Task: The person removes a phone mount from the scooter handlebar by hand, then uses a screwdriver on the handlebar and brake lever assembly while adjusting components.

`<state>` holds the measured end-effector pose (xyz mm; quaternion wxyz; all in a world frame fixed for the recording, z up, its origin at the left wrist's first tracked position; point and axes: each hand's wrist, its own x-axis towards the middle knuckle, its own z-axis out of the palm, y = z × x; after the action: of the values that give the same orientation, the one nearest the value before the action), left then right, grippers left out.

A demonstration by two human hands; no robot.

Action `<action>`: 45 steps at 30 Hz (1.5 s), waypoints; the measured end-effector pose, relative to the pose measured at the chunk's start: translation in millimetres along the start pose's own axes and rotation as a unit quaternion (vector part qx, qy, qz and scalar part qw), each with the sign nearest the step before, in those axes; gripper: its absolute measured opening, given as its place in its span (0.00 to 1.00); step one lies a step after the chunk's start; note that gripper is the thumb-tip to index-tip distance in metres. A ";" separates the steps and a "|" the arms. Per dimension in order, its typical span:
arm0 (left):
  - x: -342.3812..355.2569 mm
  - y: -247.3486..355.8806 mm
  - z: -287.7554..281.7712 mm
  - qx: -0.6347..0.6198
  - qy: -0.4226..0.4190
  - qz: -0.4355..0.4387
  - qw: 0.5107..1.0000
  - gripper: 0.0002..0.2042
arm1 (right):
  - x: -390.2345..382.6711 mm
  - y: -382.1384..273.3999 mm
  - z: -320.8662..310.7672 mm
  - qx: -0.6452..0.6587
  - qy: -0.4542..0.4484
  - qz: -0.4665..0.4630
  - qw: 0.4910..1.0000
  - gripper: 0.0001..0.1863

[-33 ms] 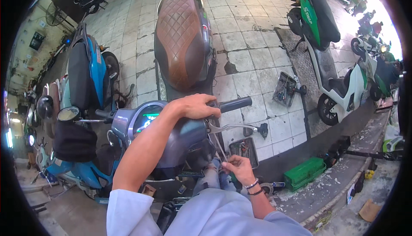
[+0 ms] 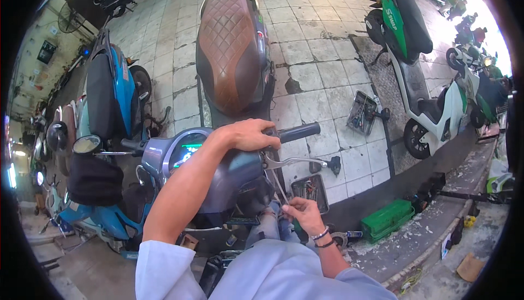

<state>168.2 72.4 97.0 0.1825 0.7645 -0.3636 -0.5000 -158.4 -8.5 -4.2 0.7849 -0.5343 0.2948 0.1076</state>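
I stand at the front of a grey scooter (image 2: 229,174) with a brown quilted seat (image 2: 229,43) and a lit display (image 2: 185,152). My left hand (image 2: 248,134) reaches across and is closed over the handlebar, just inboard of the black grip (image 2: 299,132). The silver brake lever (image 2: 297,162) sticks out below that hand. My right hand (image 2: 305,212), with bracelets on its wrist, is lower down. It pinches a thin cable (image 2: 279,185) that runs up toward the lever's base. The lower end of the cable is hidden behind my fingers.
A blue scooter (image 2: 112,92) is parked close on the left, with a round mirror (image 2: 86,144) beside it. A green-and-white scooter (image 2: 415,54) stands at the right. Two tool trays (image 2: 363,111) (image 2: 311,191) lie on the tiled floor, and a green toolbox (image 2: 387,221) sits by the kerb.
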 end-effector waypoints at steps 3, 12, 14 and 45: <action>3.5 -5.5 1.8 -0.001 0.001 0.003 1.000 0.35 | 6.1 -1.2 1.3 0.111 -0.018 0.007 0.994 0.10; 3.2 -2.7 -0.4 0.007 0.000 -0.002 1.000 0.35 | 20.5 3.0 10.6 -0.029 0.027 -0.072 0.997 0.15; 2.1 0.0 -1.2 -0.002 -0.008 0.002 1.000 0.35 | 19.1 -9.6 17.4 0.006 0.027 -0.048 0.998 0.14; 9.1 -20.1 0.3 -0.039 0.005 0.054 0.998 0.25 | 29.9 -39.5 26.6 0.008 0.051 -0.049 0.997 0.14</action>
<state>177.6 79.1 78.3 0.2404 0.7385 -0.3836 -0.4997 -106.0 -4.8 15.9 0.7775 -0.5467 0.3084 0.0391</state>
